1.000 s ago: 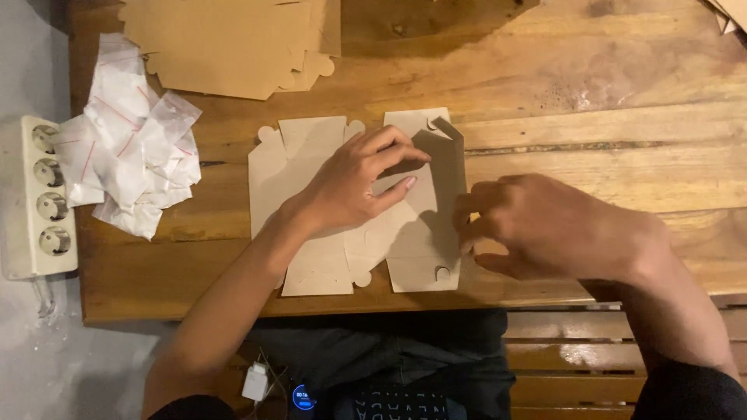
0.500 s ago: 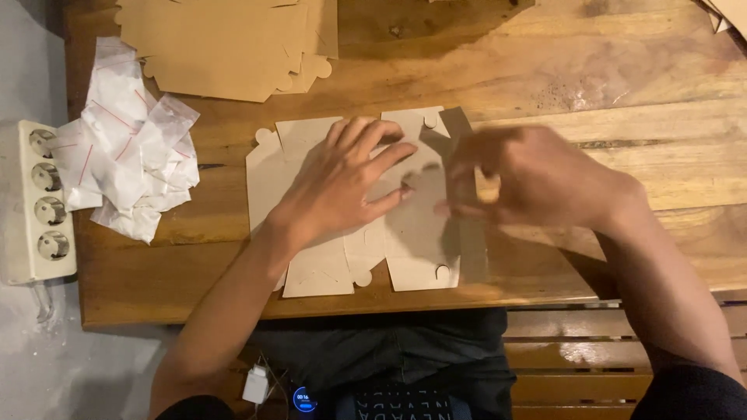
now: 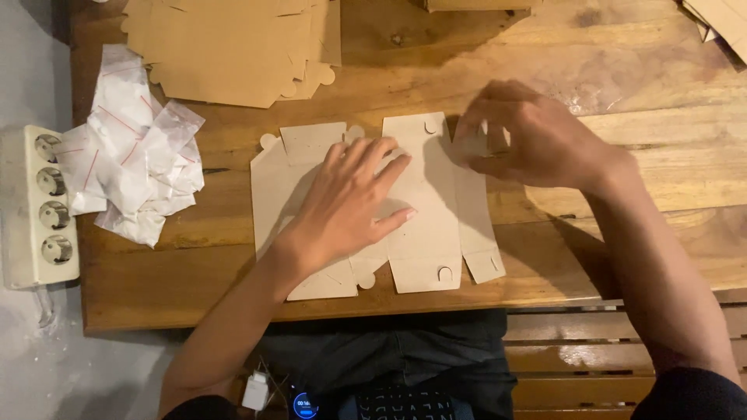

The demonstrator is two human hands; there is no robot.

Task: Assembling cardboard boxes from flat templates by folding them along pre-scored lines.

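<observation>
Pressing flat with spread fingers, the left hand (image 3: 354,198) pins the cardboard blank (image 3: 424,225); the right hand (image 3: 529,140) pinches its flap, which might tear if yanked.

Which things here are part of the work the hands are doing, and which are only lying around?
In use:
- flat cardboard box blank
- left hand, pressing it flat
- right hand, at its upper right edge

Lying about:
- stack of cardboard blanks
- pile of small plastic bags
- white power strip
</observation>
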